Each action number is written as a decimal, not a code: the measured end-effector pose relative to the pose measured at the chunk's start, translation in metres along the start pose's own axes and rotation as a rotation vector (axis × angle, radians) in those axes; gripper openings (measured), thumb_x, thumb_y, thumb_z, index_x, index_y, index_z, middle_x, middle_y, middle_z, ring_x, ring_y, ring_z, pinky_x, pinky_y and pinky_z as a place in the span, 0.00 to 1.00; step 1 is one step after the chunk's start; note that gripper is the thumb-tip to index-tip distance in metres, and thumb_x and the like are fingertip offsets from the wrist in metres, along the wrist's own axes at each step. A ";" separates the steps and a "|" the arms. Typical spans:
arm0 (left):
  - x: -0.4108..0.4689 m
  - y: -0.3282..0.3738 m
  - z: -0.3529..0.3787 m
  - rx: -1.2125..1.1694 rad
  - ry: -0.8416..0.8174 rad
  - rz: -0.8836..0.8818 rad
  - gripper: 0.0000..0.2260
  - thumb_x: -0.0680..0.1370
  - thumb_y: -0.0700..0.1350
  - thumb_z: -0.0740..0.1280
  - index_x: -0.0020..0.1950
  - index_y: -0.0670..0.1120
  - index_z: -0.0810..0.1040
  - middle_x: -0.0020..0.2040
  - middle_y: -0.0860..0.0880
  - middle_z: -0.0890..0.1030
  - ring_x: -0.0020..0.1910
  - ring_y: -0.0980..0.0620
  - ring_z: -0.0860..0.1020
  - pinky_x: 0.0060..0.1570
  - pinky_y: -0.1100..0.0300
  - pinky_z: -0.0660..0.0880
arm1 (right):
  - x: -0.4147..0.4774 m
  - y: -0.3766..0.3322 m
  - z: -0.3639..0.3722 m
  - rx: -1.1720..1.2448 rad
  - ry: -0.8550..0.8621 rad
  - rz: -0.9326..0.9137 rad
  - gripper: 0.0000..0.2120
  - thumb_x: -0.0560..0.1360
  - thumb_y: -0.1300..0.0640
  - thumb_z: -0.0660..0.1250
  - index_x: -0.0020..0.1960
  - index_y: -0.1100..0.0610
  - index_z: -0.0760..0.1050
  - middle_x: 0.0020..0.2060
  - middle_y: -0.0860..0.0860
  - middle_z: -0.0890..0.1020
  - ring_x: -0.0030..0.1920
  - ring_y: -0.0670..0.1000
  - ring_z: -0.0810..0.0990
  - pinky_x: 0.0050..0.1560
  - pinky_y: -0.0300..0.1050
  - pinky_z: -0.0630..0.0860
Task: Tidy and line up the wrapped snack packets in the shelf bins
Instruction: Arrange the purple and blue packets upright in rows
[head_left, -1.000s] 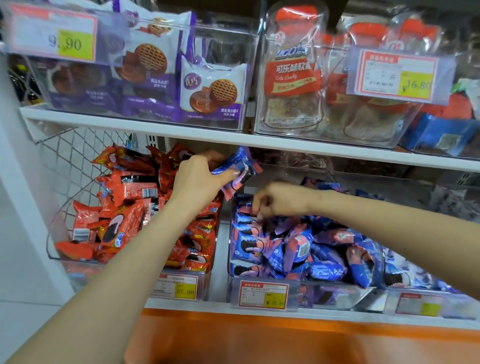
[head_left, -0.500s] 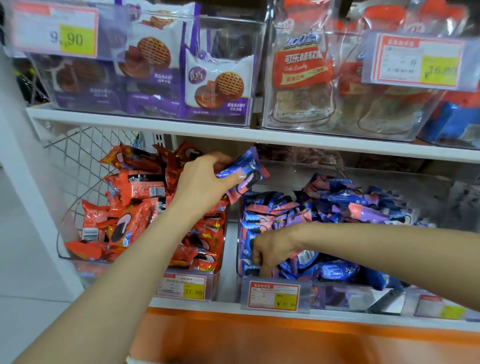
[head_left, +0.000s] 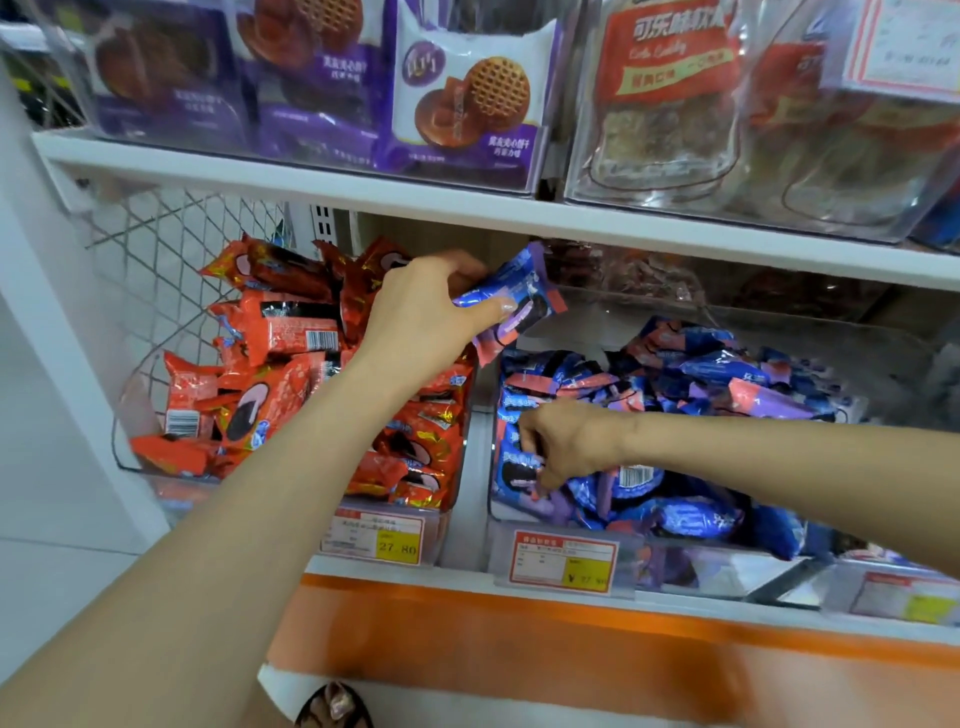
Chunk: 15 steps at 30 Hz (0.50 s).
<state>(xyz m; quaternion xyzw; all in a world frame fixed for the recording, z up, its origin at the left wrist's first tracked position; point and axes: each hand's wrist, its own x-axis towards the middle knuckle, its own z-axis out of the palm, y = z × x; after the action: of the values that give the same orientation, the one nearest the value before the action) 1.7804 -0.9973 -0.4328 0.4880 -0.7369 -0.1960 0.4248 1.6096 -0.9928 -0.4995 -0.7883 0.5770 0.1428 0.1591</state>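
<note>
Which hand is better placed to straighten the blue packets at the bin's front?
Right: the right hand is down among the blue packets, pinching one; the left hand is raised, gripping a separate packet.

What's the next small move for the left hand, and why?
Probably lower the left hand and set its blue packets into the bin below: it holds them above the bin's left side, and the right hand is at the front of the matching pile there.
</note>
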 end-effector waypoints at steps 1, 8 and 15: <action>0.000 0.000 0.000 -0.001 0.004 -0.002 0.17 0.73 0.50 0.71 0.60 0.46 0.78 0.53 0.51 0.81 0.47 0.59 0.74 0.38 0.76 0.67 | 0.000 -0.001 0.000 -0.048 0.032 0.029 0.16 0.68 0.55 0.75 0.46 0.56 0.69 0.40 0.50 0.74 0.43 0.51 0.71 0.35 0.43 0.66; -0.002 0.003 -0.001 -0.004 0.004 -0.020 0.18 0.73 0.51 0.71 0.60 0.46 0.78 0.50 0.51 0.79 0.49 0.56 0.75 0.44 0.68 0.68 | -0.002 -0.008 -0.005 -0.278 0.074 0.181 0.25 0.66 0.40 0.73 0.53 0.58 0.77 0.49 0.52 0.81 0.43 0.53 0.74 0.37 0.42 0.66; -0.005 0.003 -0.002 -0.016 -0.001 -0.012 0.17 0.73 0.49 0.71 0.60 0.45 0.78 0.47 0.52 0.78 0.47 0.58 0.74 0.45 0.68 0.69 | -0.008 -0.001 0.002 -0.158 0.088 0.236 0.37 0.68 0.41 0.72 0.67 0.59 0.62 0.59 0.53 0.77 0.56 0.55 0.76 0.44 0.44 0.68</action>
<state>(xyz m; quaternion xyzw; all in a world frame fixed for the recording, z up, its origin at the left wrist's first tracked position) 1.7809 -0.9917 -0.4317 0.4888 -0.7327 -0.2046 0.4270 1.6083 -0.9851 -0.4983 -0.7305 0.6591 0.1710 0.0530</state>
